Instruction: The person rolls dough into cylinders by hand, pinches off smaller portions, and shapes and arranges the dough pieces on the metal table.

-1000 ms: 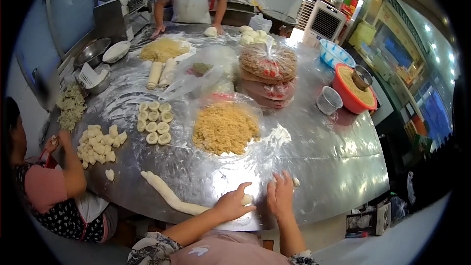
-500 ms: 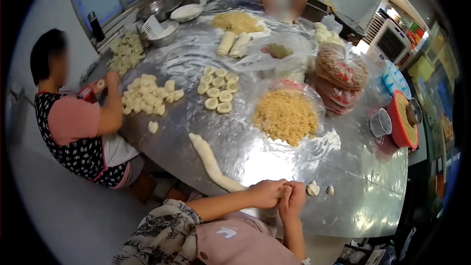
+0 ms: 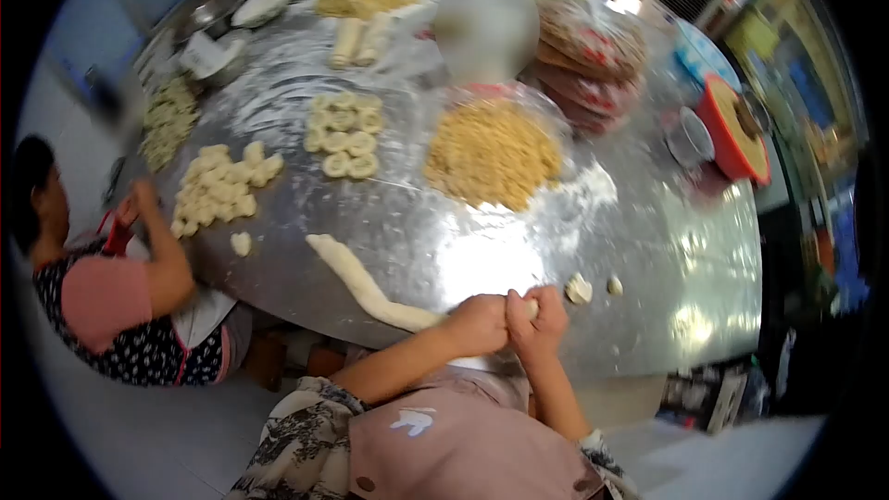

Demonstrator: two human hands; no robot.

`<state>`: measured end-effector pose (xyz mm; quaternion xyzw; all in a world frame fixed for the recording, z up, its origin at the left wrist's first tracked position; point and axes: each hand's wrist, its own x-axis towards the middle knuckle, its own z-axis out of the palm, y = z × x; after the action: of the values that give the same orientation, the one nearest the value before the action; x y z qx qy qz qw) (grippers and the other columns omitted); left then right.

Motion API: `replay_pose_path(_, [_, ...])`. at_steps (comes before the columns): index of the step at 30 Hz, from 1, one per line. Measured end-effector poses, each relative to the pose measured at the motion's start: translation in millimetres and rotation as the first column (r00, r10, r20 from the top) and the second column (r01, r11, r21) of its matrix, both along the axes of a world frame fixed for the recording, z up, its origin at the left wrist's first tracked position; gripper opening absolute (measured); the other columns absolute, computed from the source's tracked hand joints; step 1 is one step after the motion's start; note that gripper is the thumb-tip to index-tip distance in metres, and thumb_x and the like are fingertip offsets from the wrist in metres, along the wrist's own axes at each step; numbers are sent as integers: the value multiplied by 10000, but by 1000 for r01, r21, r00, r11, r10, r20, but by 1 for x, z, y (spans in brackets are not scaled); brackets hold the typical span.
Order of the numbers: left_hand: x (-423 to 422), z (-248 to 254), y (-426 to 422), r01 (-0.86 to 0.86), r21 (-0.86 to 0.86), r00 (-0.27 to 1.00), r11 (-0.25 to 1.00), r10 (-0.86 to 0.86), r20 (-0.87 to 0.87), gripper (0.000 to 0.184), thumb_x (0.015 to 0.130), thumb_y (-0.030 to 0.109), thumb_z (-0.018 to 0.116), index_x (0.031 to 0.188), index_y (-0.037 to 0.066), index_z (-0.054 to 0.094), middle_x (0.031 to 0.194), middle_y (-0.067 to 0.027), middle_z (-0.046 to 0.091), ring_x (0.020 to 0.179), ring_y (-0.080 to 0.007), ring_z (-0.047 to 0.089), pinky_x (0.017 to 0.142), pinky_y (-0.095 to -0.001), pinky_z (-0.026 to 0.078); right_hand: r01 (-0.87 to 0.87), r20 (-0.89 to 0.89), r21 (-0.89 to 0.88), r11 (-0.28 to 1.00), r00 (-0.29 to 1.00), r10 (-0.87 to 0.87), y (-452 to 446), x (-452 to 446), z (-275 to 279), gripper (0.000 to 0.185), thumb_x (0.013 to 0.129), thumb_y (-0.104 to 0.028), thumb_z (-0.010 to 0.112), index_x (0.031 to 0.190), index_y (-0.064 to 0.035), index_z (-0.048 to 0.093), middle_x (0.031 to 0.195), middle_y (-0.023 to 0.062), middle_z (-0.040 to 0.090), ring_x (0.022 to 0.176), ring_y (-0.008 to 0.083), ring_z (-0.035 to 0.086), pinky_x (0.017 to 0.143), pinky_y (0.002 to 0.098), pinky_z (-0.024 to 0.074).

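My left hand (image 3: 477,324) is closed around the right end of a long dough rope (image 3: 366,292), which bends across the metal table near its front edge. Touching it, my right hand (image 3: 539,322) is closed too, and a bit of pale dough shows at its thumb and fingers. Just right of my hands lie a small dough piece (image 3: 578,290) and a smaller one (image 3: 615,286). Beyond my hands is a heap of yellow crumbly filling (image 3: 495,153) on plastic.
A co-worker (image 3: 120,287) sits at the left by a pile of dough pieces (image 3: 218,187) and chopped greens (image 3: 169,120). Cupped dough rounds (image 3: 344,134), bagged filling (image 3: 593,60), a clear cup (image 3: 690,139) and a red basin (image 3: 732,134) stand farther back on the table (image 3: 648,231).
Both hands were apart and open-fingered a second ago; they came together and closed on dough. Two small pieces now lie to their right. The view has shifted.
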<state>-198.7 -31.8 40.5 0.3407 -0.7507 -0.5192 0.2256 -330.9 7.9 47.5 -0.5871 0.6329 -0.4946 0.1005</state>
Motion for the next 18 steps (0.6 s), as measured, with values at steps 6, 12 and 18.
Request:
replay_pose_path(6, [4,38,8,157,82,988,984,-157,-7,189,852,184,714,986,53,686,908,-169,693,842,-375,661,741,-419,515,240,-79,46,970,968,-236,-19,-48,-36,277,783,-198,817,803,-43,589,750,131,581,639,307,562,585,391,457])
replay_pose_path(12, [-9,25,-3,48,-73,983,996,-35,179,598,827,227,772,1354,141,504,927,-170,697,859,-385,673,752,-435,532,66,-30,289,955,998,-59,-14,-78,8,235,965,-254,591,981,-23,629,999,175,604,946,351,600,827,422,481])
replay_pose_path(18, [-12,-5,9,300,-159,927,941,-247,283,685,827,287,752,1430,137,464,1145,-184,636,1055,-381,612,884,-438,489,302,-201,167,938,942,-268,2,-119,-10,293,931,-217,649,1139,-15,605,1111,179,628,1059,381,582,947,443,451])
